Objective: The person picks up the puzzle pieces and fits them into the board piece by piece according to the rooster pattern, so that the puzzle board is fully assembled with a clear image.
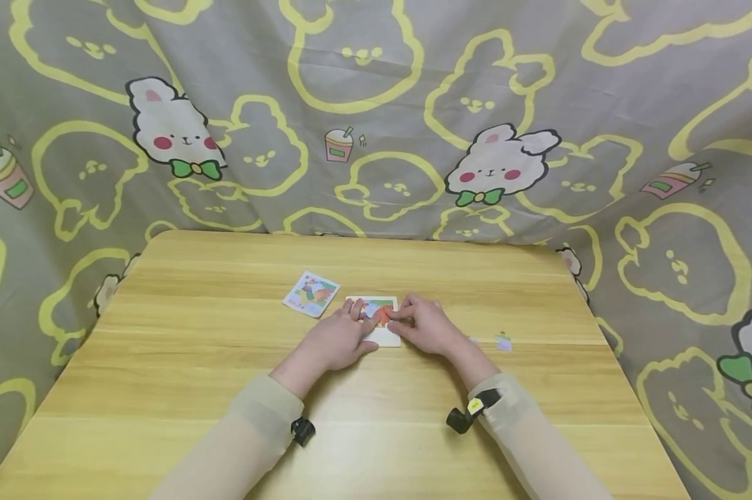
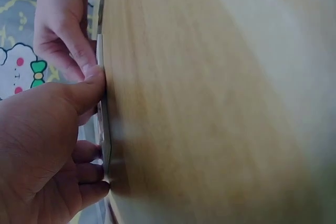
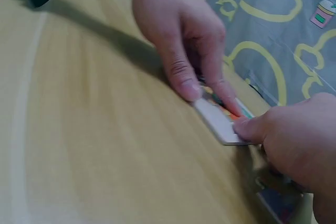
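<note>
A small white puzzle board [image 1: 386, 338] with a colourful picture in its upper part lies at the middle of the table. My left hand [image 1: 339, 337] holds it from the left, the thumb at the near edge and the other fingers around the far left corner. Its index finger presses on the orange part of the picture [image 3: 224, 113]. From the right, my right hand [image 1: 427, 325] grips the board's right side, its thumb [image 3: 251, 128] on the surface near the corner. The right hand's other fingertips are partly hidden.
A square picture card [image 1: 312, 294] lies tilted to the left of the board. Right of the right hand is a small puzzle piece [image 1: 503, 341], with another partly behind the wrist. A patterned curtain [image 1: 376, 180] hangs along the far edge of the wooden table [image 1: 376, 444].
</note>
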A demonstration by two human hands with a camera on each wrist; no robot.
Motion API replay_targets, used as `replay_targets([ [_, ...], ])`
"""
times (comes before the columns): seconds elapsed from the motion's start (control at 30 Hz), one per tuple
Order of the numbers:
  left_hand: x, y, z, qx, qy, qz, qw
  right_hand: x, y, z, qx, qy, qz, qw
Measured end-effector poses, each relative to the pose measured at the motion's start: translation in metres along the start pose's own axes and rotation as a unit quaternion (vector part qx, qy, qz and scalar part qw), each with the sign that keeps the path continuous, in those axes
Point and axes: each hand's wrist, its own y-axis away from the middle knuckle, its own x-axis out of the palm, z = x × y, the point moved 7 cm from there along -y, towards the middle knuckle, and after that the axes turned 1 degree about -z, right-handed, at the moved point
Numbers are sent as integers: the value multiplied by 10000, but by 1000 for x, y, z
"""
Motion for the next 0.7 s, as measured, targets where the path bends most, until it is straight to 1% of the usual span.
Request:
replay_targets([
  [0.13,0,0,0,-10,31,66,10000,1,-4,-7,308,-473,116,9983],
  [0.23,-1,-1,1,-9,35,44,10000,2,-6,-9,498,-697,120,9963],
  [0.4,-1,-3,2,-44,-33,4,10000,2,-5,-9,619,-657,93,9959],
  [0.57,-4,-3,0,-39,-123,17,9999,2,-4,-8,597,-543,86,9967],
  [0.7,-3,-2,1,-68,-18,52,10000,4,-3,-9,631,-571,104,9963],
])
